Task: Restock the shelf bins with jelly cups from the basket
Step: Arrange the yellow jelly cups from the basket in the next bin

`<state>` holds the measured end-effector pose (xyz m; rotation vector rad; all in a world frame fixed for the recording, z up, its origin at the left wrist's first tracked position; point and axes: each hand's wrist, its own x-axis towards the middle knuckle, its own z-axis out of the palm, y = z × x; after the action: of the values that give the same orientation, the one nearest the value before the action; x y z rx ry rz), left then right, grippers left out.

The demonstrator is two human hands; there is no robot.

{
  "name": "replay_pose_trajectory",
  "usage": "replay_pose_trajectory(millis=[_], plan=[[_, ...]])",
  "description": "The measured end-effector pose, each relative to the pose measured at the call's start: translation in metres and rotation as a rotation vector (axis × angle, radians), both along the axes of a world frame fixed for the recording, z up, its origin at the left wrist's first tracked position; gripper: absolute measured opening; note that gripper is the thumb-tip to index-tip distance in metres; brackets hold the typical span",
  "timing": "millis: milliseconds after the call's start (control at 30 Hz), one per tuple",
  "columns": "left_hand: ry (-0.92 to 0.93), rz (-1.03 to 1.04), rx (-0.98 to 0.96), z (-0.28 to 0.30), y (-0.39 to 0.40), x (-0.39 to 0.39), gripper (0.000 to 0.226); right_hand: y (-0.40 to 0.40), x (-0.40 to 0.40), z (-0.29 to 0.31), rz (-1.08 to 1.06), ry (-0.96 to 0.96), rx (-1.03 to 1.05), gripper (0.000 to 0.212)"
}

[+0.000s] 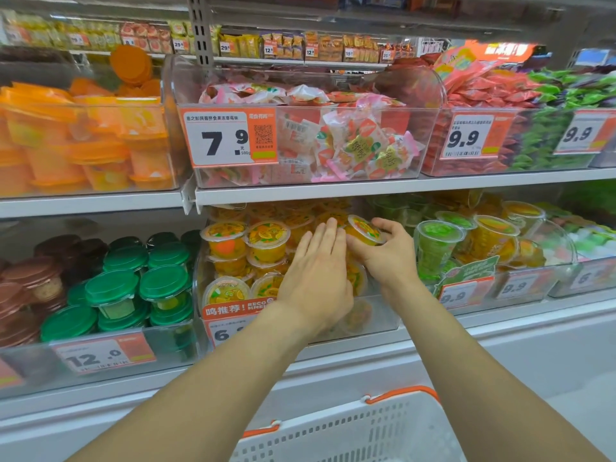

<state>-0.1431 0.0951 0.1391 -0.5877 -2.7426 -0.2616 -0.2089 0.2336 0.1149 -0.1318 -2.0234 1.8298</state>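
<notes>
A clear shelf bin (383, 315) on the lower shelf holds several orange jelly cups (266, 240) stacked in layers. My right hand (388, 258) grips one tilted orange jelly cup (363, 230) above the pile at the bin's right side. My left hand (316, 278) lies flat with straight fingers over the middle of the pile, its fingertips beside the held cup. The white basket (350, 435) with orange handles shows at the bottom edge; its contents are hidden.
Green-lidded tubs (133, 285) fill the bin to the left, green and orange cups (466, 241) the bin to the right. The upper shelf edge (366, 190) hangs just above my hands, carrying bins of wrapped sweets (333, 138).
</notes>
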Motion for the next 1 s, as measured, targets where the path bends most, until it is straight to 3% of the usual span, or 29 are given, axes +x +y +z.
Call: replay_pose_trajectory(millis=[133,233,600,867,1000], plan=[[-0.089,-0.022,0.009,-0.003,0.002,-0.013,0.082,-0.009,-0.006,0.009,-0.024,-0.097,-0.227,0.096],[-0.143,-0.047,0.049,-0.005,0.002,-0.019,0.086,-0.01,-0.009,0.011,-0.022,-0.142,-0.316,0.097],[-0.109,-0.012,-0.042,-0.012,0.0,-0.023,0.075,0.01,0.0,0.008,0.133,-0.24,-0.245,0.064],[-0.048,0.043,-0.046,-0.014,0.004,-0.021,0.07,0.017,0.006,0.007,0.183,-0.239,-0.223,0.064],[-0.018,0.019,0.045,-0.012,0.003,-0.013,0.059,0.019,0.017,0.013,0.123,-0.134,-0.169,0.066]])
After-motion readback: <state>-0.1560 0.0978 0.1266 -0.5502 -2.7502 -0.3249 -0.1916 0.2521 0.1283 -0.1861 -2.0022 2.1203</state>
